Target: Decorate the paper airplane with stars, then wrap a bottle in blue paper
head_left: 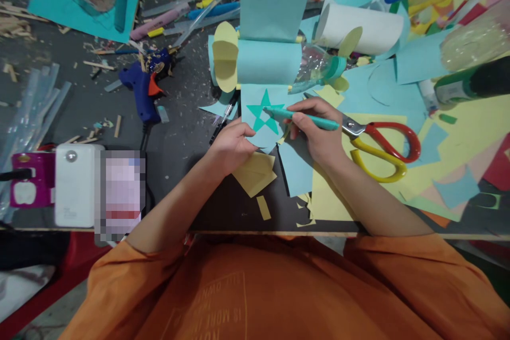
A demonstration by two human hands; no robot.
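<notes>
My right hand [319,130] is closed round a teal marker [308,117], its tip on a green star [271,123] coloured on a light blue paper flap [247,94]. A small patch in the star's middle is pale. My left hand [235,143] pinches the flap's lower left edge, thumb on top. Just above lies a plastic bottle [314,61] wrapped in light blue paper [271,62], with oval yellow paper pieces [226,57] at its sides. Beside my right wrist rest scissors [388,141] with one red and one yellow handle.
A blue glue gun [143,90] lies left of the bottle, with clear glue sticks [34,111] farther left. A white power bank [75,183] is near the front edge. Paper scraps [454,186] and a white roll [360,26] crowd the right side. A black pen [223,119] lies by my left hand.
</notes>
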